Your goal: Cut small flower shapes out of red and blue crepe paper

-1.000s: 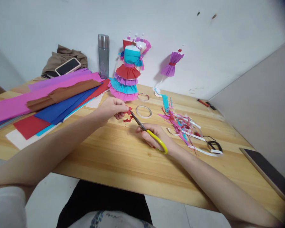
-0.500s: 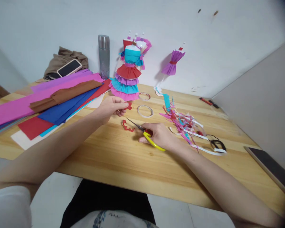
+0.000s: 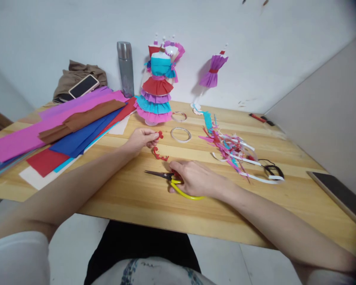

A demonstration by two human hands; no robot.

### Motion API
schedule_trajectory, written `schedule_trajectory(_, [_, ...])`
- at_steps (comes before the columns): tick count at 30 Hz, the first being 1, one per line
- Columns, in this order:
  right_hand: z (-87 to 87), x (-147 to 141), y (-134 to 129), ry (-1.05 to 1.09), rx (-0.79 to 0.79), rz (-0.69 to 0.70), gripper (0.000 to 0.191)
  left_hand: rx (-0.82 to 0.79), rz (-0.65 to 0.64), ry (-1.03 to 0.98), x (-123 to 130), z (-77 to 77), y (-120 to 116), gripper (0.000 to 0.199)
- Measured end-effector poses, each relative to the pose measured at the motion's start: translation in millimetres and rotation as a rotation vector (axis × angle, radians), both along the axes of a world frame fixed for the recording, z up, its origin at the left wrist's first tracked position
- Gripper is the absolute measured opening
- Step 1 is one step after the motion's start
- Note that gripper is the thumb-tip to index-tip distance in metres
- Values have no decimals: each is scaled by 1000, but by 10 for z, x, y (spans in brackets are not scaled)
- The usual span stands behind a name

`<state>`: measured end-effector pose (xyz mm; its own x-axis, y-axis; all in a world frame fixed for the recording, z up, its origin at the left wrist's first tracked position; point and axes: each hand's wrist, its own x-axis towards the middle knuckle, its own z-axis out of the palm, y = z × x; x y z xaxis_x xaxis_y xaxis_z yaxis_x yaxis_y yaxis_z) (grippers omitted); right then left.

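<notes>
Between the thumb and fingers of my left hand [image 3: 142,139] is a small red paper cutout [image 3: 160,135] with rounded lobes. My right hand [image 3: 192,178] is wrapped round yellow-handled scissors [image 3: 175,183], low over the table. Their dark blades [image 3: 158,173] point left and look closed. Curled red paper scraps [image 3: 159,154] lie on the wood between my two hands, just below the left fingers. Beyond the left hand stands a doll-like form in a tiered paper dress [image 3: 157,87] of turquoise, red, purple and pink.
Folded crepe paper sheets [image 3: 86,130] cover the table's left side. Two tape rolls [image 3: 180,135] lie mid-table. A pile of paper strips [image 3: 228,146] is at right, with a tablet-like slab [image 3: 338,198] near the edge. A flask [image 3: 125,71] and a purple-dressed form [image 3: 215,71] stand by the wall.
My right hand has brought the scissors down and nearer to me, and the blades have swung to point left. My left hand has come slightly nearer, still holding the red cutout.
</notes>
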<state>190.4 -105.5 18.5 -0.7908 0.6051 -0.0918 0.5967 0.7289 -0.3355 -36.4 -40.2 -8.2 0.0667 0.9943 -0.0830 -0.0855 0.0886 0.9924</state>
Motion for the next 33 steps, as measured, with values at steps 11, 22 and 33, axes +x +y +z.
schedule_trajectory(11, [58, -198, -14, -75, -24, 1, 32, 21, -23, 15, -4, -38, 80, 26])
schedule_trajectory(22, [63, -354, -69, -64, -14, -131, 38, 27, -50, 11, -23, -48, 127, 29])
schedule_trajectory(33, [226, -185, -77, 40, -113, 111, 45, 27, -37, 2, -56, -106, 162, 33])
